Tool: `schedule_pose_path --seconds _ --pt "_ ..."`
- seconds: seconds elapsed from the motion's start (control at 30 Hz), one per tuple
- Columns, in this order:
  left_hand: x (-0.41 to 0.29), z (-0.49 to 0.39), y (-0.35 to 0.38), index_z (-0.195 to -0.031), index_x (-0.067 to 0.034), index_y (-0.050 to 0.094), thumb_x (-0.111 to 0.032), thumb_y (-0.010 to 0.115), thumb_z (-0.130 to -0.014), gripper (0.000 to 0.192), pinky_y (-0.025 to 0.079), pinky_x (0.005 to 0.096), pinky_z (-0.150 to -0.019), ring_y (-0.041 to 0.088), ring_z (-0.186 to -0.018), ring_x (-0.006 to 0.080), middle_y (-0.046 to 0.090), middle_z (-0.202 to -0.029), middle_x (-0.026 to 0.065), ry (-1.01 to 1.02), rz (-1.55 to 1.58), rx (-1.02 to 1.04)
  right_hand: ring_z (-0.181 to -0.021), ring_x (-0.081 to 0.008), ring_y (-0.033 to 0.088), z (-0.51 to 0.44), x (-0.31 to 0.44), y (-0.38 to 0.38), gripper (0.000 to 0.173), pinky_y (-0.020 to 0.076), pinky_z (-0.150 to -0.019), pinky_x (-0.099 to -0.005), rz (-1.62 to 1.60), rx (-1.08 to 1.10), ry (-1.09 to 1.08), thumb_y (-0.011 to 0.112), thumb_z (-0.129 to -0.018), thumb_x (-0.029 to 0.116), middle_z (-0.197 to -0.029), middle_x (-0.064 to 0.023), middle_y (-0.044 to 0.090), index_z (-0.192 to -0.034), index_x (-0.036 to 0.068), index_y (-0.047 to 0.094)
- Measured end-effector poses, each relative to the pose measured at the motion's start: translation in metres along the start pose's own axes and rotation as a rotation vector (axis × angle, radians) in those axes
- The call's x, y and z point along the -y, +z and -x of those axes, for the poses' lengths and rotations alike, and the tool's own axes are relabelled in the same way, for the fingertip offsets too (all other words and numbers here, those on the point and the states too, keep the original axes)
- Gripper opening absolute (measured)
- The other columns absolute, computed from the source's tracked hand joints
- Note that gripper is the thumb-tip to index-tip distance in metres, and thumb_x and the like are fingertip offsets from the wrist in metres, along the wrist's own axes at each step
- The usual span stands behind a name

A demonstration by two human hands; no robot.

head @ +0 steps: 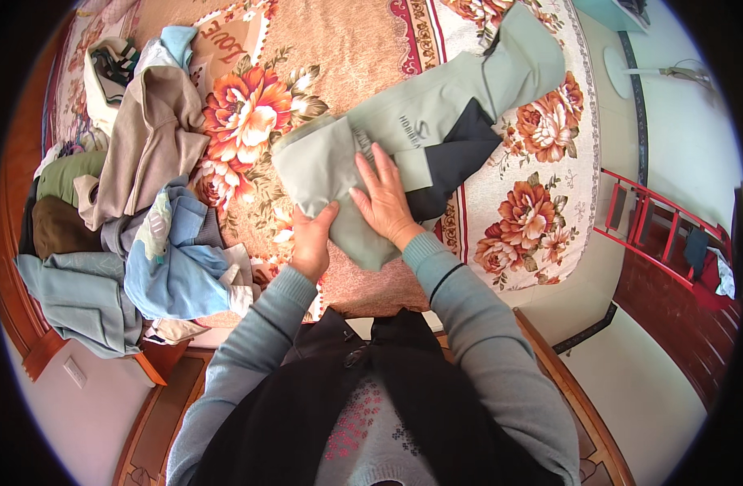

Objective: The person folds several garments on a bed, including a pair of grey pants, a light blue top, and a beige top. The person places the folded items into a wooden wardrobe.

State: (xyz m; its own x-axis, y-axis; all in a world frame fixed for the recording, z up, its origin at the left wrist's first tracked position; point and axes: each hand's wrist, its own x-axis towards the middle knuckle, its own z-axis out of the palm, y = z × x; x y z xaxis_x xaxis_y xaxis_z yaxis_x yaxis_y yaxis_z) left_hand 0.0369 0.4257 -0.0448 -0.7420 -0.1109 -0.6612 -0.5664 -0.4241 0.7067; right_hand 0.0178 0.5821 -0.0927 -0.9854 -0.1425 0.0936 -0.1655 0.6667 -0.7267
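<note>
A pale green garment with black panels (401,103) lies partly folded on the flowered bed cover (341,54), one end stretching to the upper right. My left hand (312,240) grips its near left edge, thumb on top of the cloth and fingers mostly hidden. My right hand (380,194) rests on the folded part with its fingers spread, pressing on the fabric. Dark lettering shows on the garment above my right hand.
Heaped clothes lie at the left: a beige hooded garment (155,127), a light blue denim piece (177,273), a grey-green garment (86,297) and a brown one (64,228). A red metal ladder-like frame (666,225) and a white fan (617,71) are off the bed's right side.
</note>
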Motion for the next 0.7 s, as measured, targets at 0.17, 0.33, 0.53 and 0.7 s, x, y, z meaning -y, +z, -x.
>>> schedule_pose_path --seconds 0.17,0.33,0.53,0.7 --pt "-0.044 0.048 0.016 -0.125 -0.003 0.045 -0.008 0.068 -0.087 0.045 0.046 0.0318 -0.093 0.057 -0.105 0.0179 0.059 -0.115 0.0099 0.062 -0.058 -0.102 -0.134 -0.0337 0.037 0.014 0.029 0.007 0.058 0.0283 -0.112 -0.0400 -0.434 0.255 0.224 0.049 -0.099 0.036 -0.150 -0.0206 0.031 -0.148 0.010 0.033" --pt "-0.032 0.047 0.029 -0.117 -0.003 0.047 -0.009 0.069 -0.089 0.036 0.049 0.0273 -0.084 0.056 -0.092 0.0124 0.059 -0.104 0.0053 0.119 -0.283 0.246 -0.127 -0.0207 0.047 0.021 0.006 0.015 0.057 0.0384 -0.106 -0.0317 -1.281 0.367 0.432 0.050 -0.099 0.023 -0.141 -0.0124 0.045 -0.148 0.006 0.028" --pt "-0.013 0.001 0.073 -0.130 -0.004 0.046 -0.006 0.068 -0.088 0.048 0.047 0.0307 -0.094 0.054 -0.104 0.0164 0.056 -0.114 0.0078 0.173 -0.402 0.503 -0.125 -0.0215 0.049 0.029 -0.034 -0.004 0.051 0.0397 -0.104 -0.0327 -1.997 0.262 0.786 0.049 -0.099 0.024 -0.138 -0.0132 0.047 -0.144 0.005 0.033" --pt "0.007 -0.026 0.085 -0.130 -0.004 0.049 -0.006 0.065 -0.090 0.043 0.044 0.0293 -0.100 0.052 -0.110 0.0154 0.054 -0.120 0.0068 0.160 -0.591 0.603 -0.123 -0.0222 0.050 0.042 -0.040 -0.014 0.047 0.0407 -0.103 -0.0336 -2.084 0.103 0.910 0.048 -0.100 0.024 -0.135 -0.0139 0.049 -0.140 0.004 0.038"
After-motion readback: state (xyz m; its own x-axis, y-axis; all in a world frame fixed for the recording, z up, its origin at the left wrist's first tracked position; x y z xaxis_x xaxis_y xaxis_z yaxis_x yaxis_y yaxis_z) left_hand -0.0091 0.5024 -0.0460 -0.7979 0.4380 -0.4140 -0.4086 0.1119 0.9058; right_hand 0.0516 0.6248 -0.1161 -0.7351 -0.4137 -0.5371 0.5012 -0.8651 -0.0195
